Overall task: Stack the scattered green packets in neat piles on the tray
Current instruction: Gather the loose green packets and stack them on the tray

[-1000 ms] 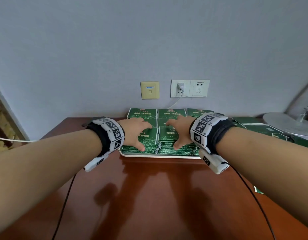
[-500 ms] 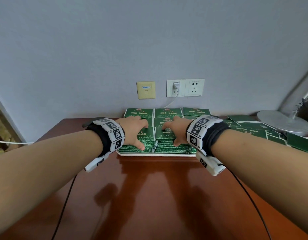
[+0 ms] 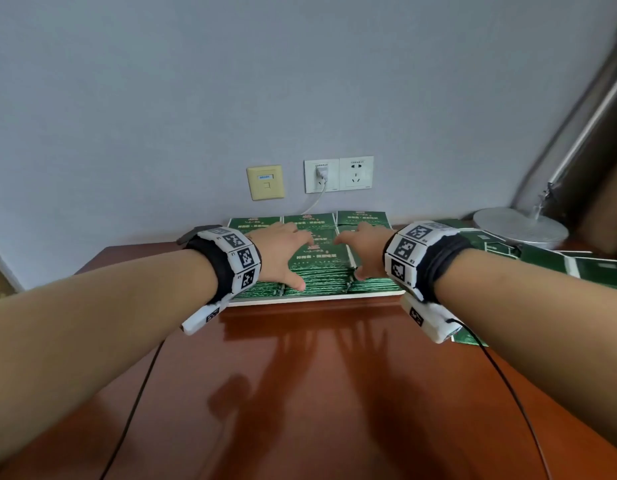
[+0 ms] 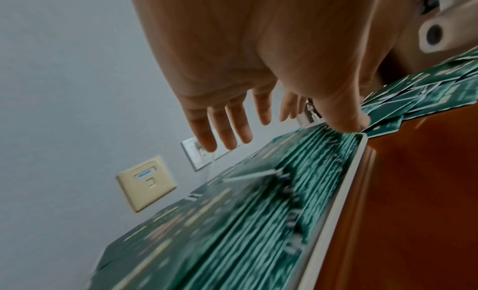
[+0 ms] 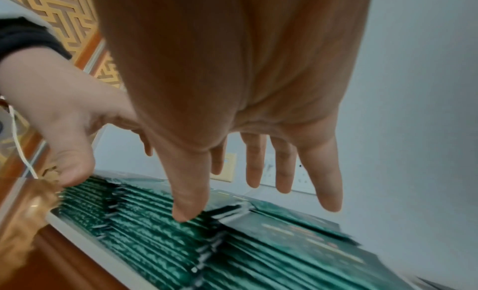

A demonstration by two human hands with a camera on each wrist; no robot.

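From the head view, two hands reach over the white tray (image 3: pixel 320 298) at the back of the brown table (image 3: pixel 317 393): the left hand (image 3: pixel 282 252) and right hand (image 3: pixel 364 251) lie spread, fingers straight, on the green packets (image 3: pixel 317 271) piled in three columns. More loose packets (image 3: pixel 559 261) lie scattered to the right. The left wrist view shows four straight fingers (image 4: pixel 227 129) and the thumb touching packet edges. The right wrist view shows the thumb (image 5: pixel 186 200) pressing the pile.

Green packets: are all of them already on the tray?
No, several green packets lie scattered on the table to the right of the tray in the head view.
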